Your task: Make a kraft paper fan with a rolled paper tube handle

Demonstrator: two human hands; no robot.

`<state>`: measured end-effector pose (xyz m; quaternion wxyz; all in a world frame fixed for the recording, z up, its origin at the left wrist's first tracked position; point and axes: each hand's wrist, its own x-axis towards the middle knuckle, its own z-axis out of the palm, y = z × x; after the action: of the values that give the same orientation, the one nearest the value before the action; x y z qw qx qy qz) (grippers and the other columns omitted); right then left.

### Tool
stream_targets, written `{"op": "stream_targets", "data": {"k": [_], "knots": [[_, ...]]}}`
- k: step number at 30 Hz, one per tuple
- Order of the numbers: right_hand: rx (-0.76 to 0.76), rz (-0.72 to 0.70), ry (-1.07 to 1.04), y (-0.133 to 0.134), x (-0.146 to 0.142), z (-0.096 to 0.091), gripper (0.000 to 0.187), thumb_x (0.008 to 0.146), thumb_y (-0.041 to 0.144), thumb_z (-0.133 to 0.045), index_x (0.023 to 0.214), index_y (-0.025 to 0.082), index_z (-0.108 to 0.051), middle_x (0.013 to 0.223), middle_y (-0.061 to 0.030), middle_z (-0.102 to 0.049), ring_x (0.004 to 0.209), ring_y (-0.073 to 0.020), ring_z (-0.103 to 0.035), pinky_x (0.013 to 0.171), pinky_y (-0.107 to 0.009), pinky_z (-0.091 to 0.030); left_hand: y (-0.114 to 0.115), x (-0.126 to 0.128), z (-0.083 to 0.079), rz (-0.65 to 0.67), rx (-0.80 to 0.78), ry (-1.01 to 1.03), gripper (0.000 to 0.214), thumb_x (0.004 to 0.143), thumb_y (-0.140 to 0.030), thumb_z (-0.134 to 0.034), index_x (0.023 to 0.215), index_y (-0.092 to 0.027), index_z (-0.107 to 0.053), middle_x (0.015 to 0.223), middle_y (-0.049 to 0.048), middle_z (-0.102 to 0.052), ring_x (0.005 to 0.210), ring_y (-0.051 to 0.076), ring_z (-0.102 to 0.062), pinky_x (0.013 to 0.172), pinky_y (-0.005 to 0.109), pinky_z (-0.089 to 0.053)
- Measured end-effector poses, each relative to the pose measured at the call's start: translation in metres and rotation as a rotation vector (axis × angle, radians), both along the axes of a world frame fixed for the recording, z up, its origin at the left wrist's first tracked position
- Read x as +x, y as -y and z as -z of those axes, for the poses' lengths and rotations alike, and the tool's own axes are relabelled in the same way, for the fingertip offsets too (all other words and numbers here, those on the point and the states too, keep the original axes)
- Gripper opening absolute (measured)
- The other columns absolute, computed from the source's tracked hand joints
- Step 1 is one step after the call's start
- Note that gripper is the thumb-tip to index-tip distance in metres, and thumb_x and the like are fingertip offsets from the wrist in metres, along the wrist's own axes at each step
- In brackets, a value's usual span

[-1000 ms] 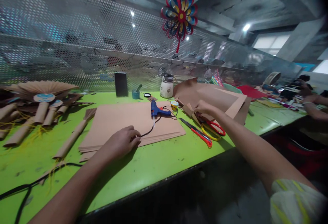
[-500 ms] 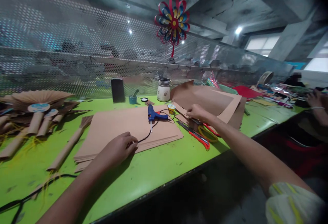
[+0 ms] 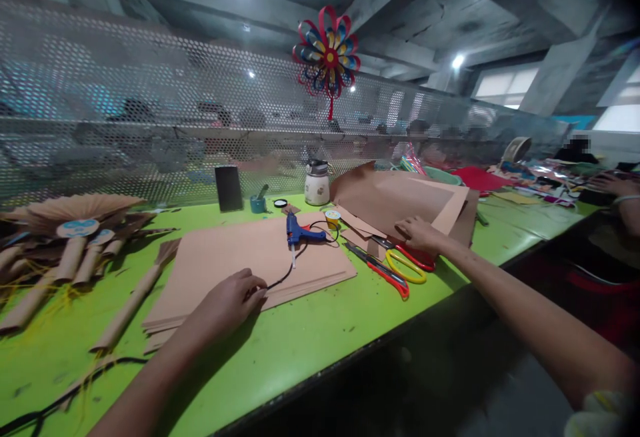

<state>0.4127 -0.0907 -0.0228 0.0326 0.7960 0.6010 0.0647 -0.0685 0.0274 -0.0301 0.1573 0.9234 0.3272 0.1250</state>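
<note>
My left hand is closed, its fingertips pinching the black cord of a blue glue gun. That glue gun stands on a stack of brown paper sheets, with the left hand at the stack's front edge. My right hand is held out with fingers loosely extended, over or against larger brown paper; contact is unclear. Just below it lie scissors with red and yellow handles. A red utility knife lies to their left, and a small yellow tub sits behind.
Pleated paper fans with rolled handles are piled on the left of the green table. A white jar, a teal cup and a dark phone-like slab stand at the back. A co-worker's hand appears far right.
My right hand has moved right, away from the paper strips, and its fingers have loosened and stretched out. More of the scissors shows. My left hand stays on the cord. The view has tilted slightly upward.
</note>
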Motion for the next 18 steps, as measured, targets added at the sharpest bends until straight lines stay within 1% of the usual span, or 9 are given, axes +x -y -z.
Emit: {"op": "stream_targets", "data": {"k": [3,6,8,12,14,16,18], "knots": [[0.109,0.003,0.007,-0.003,-0.006,0.005,0.04,0.08,0.012,-0.051,0.117,0.019,-0.062,0.122,-0.0139,-0.058,0.11,-0.027,-0.047,0.087,-0.031,-0.036,0.002,0.0,-0.002,-0.009,-0.001,-0.007,0.039,0.088,-0.041,-0.037,0.094,-0.019,-0.068,0.092,0.0096,-0.063,0.082,0.022,-0.06,0.072,0.031,-0.043],[0.227,0.043,-0.005,-0.004,-0.008,0.004,0.036,0.079,0.006,-0.047,0.106,0.015,-0.068,0.11,-0.0144,-0.064,0.103,-0.0254,-0.052,0.084,-0.029,-0.036,0.004,0.0,-0.004,-0.013,-0.011,-0.005,0.039,0.089,-0.041,-0.037,0.094,-0.018,-0.068,0.093,0.0096,-0.063,0.083,0.022,-0.06,0.073,0.032,-0.043],[0.32,0.097,-0.025,-0.001,-0.01,0.0,0.033,0.078,0.006,-0.046,0.1,0.014,-0.07,0.1,-0.0139,-0.068,0.096,-0.0244,-0.056,0.078,-0.027,-0.038,0.005,0.0,-0.004,-0.01,-0.016,-0.006,0.04,0.089,-0.041,-0.036,0.094,-0.018,-0.068,0.092,0.0096,-0.062,0.082,0.022,-0.06,0.073,0.032,-0.043],[0.54,0.246,-0.07,0.013,-0.014,-0.015,0.033,0.085,0.017,-0.039,0.097,0.011,-0.069,0.085,-0.0136,-0.07,0.075,-0.0223,-0.06,0.062,-0.026,-0.038,0.006,0.0,-0.006,-0.002,-0.011,-0.013,0.04,0.089,-0.04,-0.036,0.094,-0.018,-0.068,0.091,0.0097,-0.062,0.082,0.022,-0.059,0.073,0.032,-0.042],[0.637,0.299,-0.077,0.021,-0.018,-0.024,0.038,0.09,0.024,-0.034,0.099,0.008,-0.068,0.083,-0.0146,-0.069,0.072,-0.022,-0.06,0.06,-0.026,-0.038,0.006,0.0,-0.006,0.002,-0.002,-0.006,0.039,0.089,-0.039,-0.036,0.094,-0.018,-0.069,0.091,0.0096,-0.062,0.081,0.022,-0.059,0.072,0.031,-0.042],[0.758,0.308,-0.1,0.029,-0.025,-0.033,0.044,0.092,0.03,-0.031,0.1,0.005,-0.066,0.083,-0.0145,-0.069,0.074,-0.0218,-0.059,0.06,-0.026,-0.04,0.007,0.0,-0.005,0.008,0.009,0.004,0.039,0.088,-0.039,-0.037,0.093,-0.017,-0.069,0.091,0.0098,-0.062,0.081,0.022,-0.059,0.072,0.031,-0.042],[0.938,0.257,-0.177,0.039,-0.039,-0.042,0.043,0.092,0.034,-0.034,0.101,0.006,-0.066,0.081,-0.012,-0.068,0.073,-0.0214,-0.059,0.062,-0.026,-0.042,0.007,0.0,-0.005,0.005,0.018,0.009,0.038,0.087,-0.038,-0.038,0.092,-0.017,-0.07,0.09,0.0103,-0.062,0.08,0.022,-0.059,0.072,0.031,-0.042]]}}
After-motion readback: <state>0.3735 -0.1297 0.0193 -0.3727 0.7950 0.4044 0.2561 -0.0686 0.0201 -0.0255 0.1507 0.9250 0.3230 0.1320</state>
